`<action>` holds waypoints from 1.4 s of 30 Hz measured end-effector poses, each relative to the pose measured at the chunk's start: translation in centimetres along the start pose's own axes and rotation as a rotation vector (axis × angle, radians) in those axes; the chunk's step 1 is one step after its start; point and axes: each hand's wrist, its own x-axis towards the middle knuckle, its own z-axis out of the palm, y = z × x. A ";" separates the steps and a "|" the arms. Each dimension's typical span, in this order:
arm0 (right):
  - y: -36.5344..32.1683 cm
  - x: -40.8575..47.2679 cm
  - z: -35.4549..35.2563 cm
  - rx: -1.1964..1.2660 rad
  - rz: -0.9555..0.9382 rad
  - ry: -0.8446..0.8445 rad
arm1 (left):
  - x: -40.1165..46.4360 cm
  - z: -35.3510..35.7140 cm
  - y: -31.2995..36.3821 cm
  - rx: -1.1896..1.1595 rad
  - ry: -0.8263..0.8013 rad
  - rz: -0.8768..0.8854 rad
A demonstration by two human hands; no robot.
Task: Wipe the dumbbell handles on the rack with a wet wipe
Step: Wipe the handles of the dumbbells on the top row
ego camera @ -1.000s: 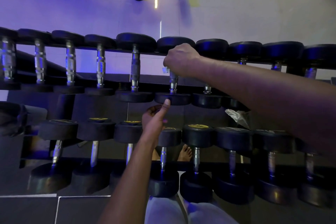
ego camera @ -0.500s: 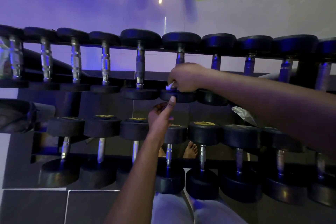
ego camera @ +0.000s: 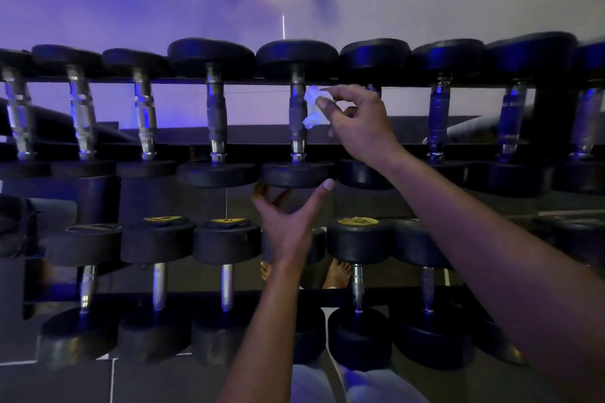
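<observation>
A pale wall washed in violet-blue light fills the top of the frame, and below it a dark two-tier rack [ego camera: 327, 141] runs from edge to edge, its upper row of dumbbells crossing the middle of the picture and its lower row crossing the bottom third. The dumbbells lie across the rails with their chrome handles pointing away from the viewer, which leaves each handle bare between its two black heads and easy to reach from the front. Just right of centre, the right hand [ego camera: 357, 121] pinches a crumpled white wet wipe [ego camera: 312, 106] between thumb and fingertips, the other fingers loosely arched; the wipe sits against the right side of one upper-row dumbbell handle [ego camera: 297, 114], seemingly touching it, so the hand appears to be either leaving that handle or regripping the cloth. Below it, at centre frame, the left hand [ego camera: 288, 222] is spread wide, thumb tip against the near head [ego camera: 296, 173] of the same dumbbell and fingers reaching under its edge, most likely to steady the weight so it does not roll while being rubbed. The wipe thus lies above the left hand and at the right hand's fingertips. Bare toes [ego camera: 337, 273] show between the lower dumbbells.
</observation>
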 end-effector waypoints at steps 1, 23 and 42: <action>0.1 0.3 0.0 0.001 0.001 0.000 | -0.1 0.2 0.1 -0.023 0.006 0.011; 0.2 1.7 2.3 -0.300 -0.238 0.250 | 3.9 0.2 -1.6 -0.680 -0.253 -0.430; -2.2 1.6 3.0 -0.220 0.046 -0.046 | 1.4 -4.2 4.6 -0.003 -0.191 -0.285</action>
